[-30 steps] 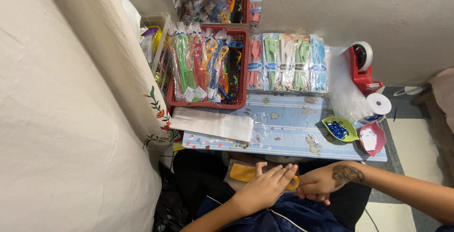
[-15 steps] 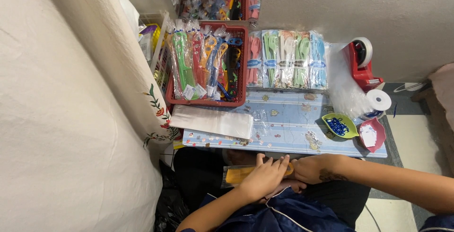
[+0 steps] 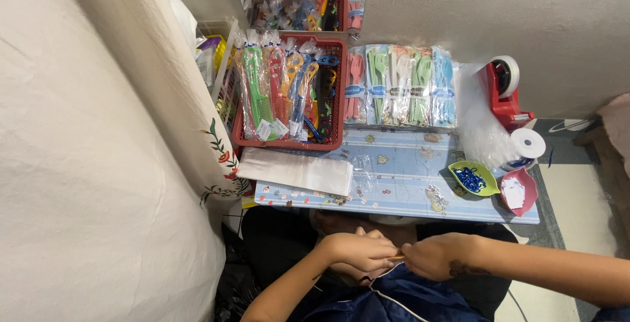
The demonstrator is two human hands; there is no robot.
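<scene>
Head view: left hand (image 3: 357,251) and right hand (image 3: 436,256) meet fingertip to fingertip in the lap below the table edge, both pinching a thin orange strip (image 3: 396,257). Low blue patterned table (image 3: 400,171) stands against a grey wall (image 3: 472,7), carrying a red basket of combs (image 3: 289,92), packed cutlery (image 3: 400,86), a red tape dispenser (image 3: 502,92) and a green dish (image 3: 474,179); cream curtain (image 3: 98,164) hangs left.

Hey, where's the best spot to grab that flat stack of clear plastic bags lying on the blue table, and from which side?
Probably the near long edge of the flat stack of clear plastic bags, coming from the person's side. It lies flat and long beside the red basket, so the far edge is crowded, while the near edge faces bare blue table.
</scene>
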